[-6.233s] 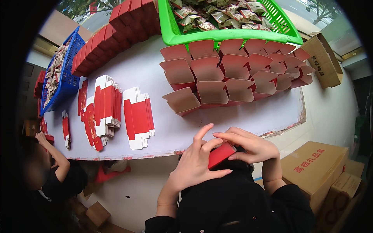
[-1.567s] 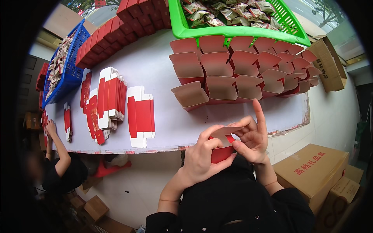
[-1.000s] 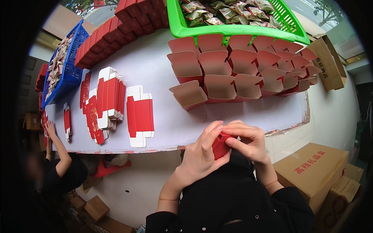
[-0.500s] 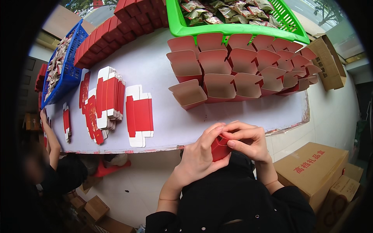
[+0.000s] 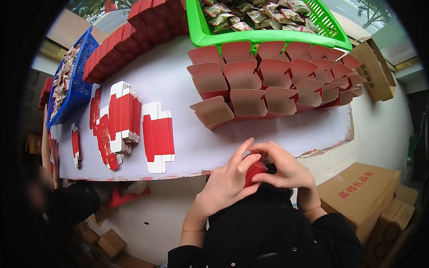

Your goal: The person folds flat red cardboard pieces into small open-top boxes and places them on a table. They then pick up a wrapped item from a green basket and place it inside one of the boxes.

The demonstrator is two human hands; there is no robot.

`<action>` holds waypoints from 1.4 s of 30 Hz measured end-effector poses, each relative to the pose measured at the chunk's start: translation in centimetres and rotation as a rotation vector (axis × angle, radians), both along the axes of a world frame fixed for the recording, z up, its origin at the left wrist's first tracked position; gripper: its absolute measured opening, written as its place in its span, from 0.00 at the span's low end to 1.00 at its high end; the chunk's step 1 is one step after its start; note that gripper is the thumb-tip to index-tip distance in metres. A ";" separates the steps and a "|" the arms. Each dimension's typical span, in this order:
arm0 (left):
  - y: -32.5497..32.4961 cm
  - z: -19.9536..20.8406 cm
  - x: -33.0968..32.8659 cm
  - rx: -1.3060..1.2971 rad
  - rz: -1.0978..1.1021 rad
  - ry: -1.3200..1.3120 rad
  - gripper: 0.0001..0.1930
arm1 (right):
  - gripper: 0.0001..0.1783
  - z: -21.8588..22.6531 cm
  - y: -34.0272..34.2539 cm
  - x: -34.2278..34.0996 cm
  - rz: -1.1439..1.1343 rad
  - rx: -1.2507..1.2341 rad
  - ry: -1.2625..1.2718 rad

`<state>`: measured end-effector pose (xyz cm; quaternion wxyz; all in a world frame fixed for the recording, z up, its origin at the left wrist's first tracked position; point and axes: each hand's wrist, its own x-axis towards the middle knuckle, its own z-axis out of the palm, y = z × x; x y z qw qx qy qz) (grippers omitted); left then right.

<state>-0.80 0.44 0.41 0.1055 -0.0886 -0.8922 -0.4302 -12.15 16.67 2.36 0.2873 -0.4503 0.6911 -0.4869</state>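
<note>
Our left hand (image 5: 230, 185) and right hand (image 5: 283, 167) grip a red carton (image 5: 254, 172) at the table's (image 5: 187, 85) near edge; the green basket (image 5: 263, 38) holds snack packets (image 5: 250, 11).

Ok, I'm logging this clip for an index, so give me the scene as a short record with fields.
left hand: grips small red box, fingers over its top
right hand: cups the same box from the right
table: white top
open red boxes: rows, flaps up
flat red-and-white blanks: stacked at left
green basket: wrapped packets
blue basket: far left
cardboard carton: floor, right
</note>
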 end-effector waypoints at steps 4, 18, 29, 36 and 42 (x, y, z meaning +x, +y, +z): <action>-0.8 0.8 -0.2 0.007 0.053 -0.008 0.51 | 0.29 -0.3 2.7 -2.2 0.094 0.026 0.050; -6.0 -1.1 2.9 -0.299 1.061 0.093 0.13 | 0.21 -4.1 17.5 -8.2 -1.086 -0.138 0.249; -8.4 -2.3 3.7 -0.562 1.259 -0.247 0.31 | 0.20 -7.9 18.0 -13.6 -1.143 0.101 0.274; -9.2 -1.9 3.6 -0.484 1.237 -0.221 0.35 | 0.24 -8.5 17.6 -13.1 -1.142 0.257 0.424; -9.8 -2.6 3.3 -0.509 1.284 -0.299 0.45 | 0.24 -7.5 16.7 -11.3 -1.252 0.064 0.453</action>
